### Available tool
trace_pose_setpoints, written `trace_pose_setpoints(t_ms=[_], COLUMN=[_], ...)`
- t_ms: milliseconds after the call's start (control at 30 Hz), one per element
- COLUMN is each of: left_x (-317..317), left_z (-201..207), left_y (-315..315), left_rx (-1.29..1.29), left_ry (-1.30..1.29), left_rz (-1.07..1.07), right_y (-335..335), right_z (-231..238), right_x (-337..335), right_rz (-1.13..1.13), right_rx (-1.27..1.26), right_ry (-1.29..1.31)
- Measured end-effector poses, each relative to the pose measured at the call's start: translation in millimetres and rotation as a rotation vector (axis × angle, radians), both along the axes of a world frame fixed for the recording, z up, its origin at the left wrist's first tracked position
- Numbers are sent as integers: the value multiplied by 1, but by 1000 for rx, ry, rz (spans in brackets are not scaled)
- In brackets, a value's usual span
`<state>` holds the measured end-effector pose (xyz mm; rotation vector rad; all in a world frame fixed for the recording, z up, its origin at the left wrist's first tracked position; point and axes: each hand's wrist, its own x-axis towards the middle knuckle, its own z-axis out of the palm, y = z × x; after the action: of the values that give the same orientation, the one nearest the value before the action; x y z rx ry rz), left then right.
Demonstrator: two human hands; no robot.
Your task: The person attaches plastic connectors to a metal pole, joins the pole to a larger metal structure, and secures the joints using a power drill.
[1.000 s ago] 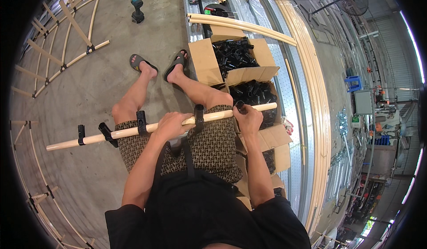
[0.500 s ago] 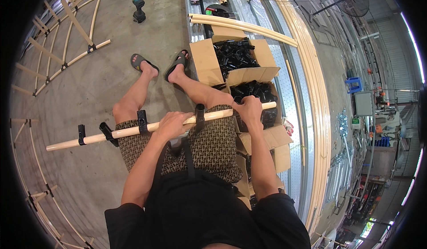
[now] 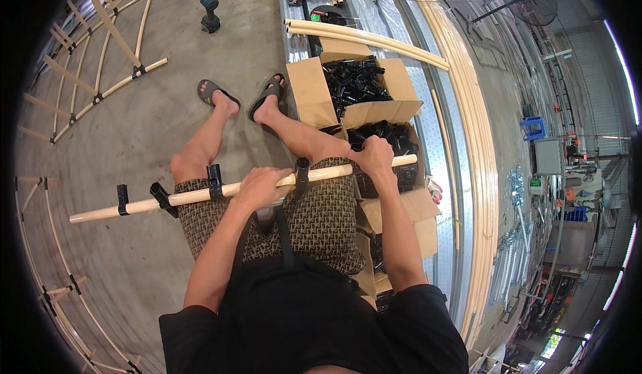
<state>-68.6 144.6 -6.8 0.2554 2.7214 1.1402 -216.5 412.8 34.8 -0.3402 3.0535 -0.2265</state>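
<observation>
I'm looking across a grey concrete floor (image 3: 147,127) in a workshop, with a corrugated wall (image 3: 605,60) and a large fan (image 3: 525,0) off to the right. One pale pole (image 3: 328,173) lies across the seated person's patterned shorts (image 3: 321,203), and I count four black fittings (image 3: 215,183) showing along it. The left hand (image 3: 264,185) is wrapped around the pole near its middle; the right hand (image 3: 376,155) is curled over it toward the right end, though I can't tell what its hidden fingers hold. Just beyond, two open cartons (image 3: 311,93) of black fittings show plainly, with two pale poles (image 3: 368,42) lying beyond them. One cordless drill (image 3: 209,14) stands far on the floor, and jointed frames (image 3: 138,71) stand at left.
</observation>
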Motion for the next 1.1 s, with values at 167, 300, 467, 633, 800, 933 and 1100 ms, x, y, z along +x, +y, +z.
trace_pose_setpoints(t_ms=[167,300,467,633,800,933,1100], left_x=[0,-2,-2,-2,-2,-1,-2], left_z=[1,7,3,2,-2,10,2], left_y=[0,1,2,1,1,-1,0], left_rx=[10,-10,-22,-27,-8,-14,-10], left_ry=[0,-48,-51,-77,-52,-98,-80], left_rz=[9,-1,0,1,19,22,12], right_y=[1,-5,4,4,4,6,12], right_z=[0,7,-3,-3,-12,-11,-1], right_x=[2,2,-1,5,2,-4,-2], right_rz=[-7,-17,-6,-24,-10,-2,-12], right_rx=[-31,33,-15,-8,-36,-53,-100], right_ry=[14,-89,9,0,39,-27,-133])
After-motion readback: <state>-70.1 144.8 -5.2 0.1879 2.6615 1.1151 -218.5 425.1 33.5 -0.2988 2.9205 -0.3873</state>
